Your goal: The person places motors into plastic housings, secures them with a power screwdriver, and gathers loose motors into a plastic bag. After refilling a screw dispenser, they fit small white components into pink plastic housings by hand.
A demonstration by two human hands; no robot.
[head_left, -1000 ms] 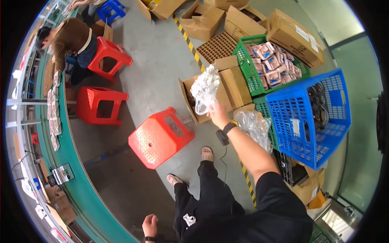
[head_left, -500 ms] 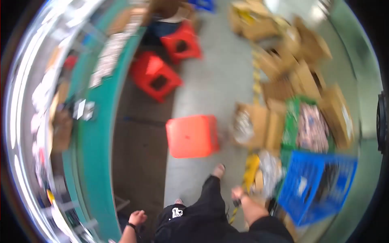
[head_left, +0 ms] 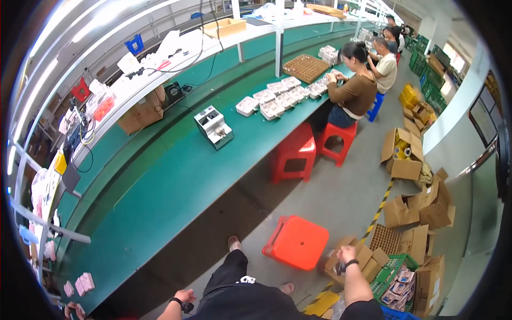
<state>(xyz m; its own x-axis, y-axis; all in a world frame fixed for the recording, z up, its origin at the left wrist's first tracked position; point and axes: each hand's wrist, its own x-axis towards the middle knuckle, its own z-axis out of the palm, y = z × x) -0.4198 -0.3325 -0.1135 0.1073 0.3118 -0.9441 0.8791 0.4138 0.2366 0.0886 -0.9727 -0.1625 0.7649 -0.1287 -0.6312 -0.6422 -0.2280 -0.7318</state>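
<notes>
My right hand (head_left: 347, 254) is closed in front of me at the right, above an open cardboard box (head_left: 334, 261). A small dark thing shows just under its fingers; I cannot make out what it is. Low and left of my body is my left hand (head_left: 185, 296), its fingers loosely bent, with nothing visible in it. A red plastic stool (head_left: 303, 242) stands on the floor ahead, between my feet and the boxes, touched by neither hand.
A long green workbench (head_left: 154, 213) runs along my left, bearing a grey device (head_left: 214, 127) and white trays (head_left: 272, 109). Co-workers sit along it; one person (head_left: 349, 88) is near two red stools (head_left: 295, 154). Cartons (head_left: 401, 210) and a green crate (head_left: 392, 269) line the right.
The view has swung left and up, bringing the bench and seated people into sight. My feet have changed places in a step. The right hand stays closed; the left looks looser.
</notes>
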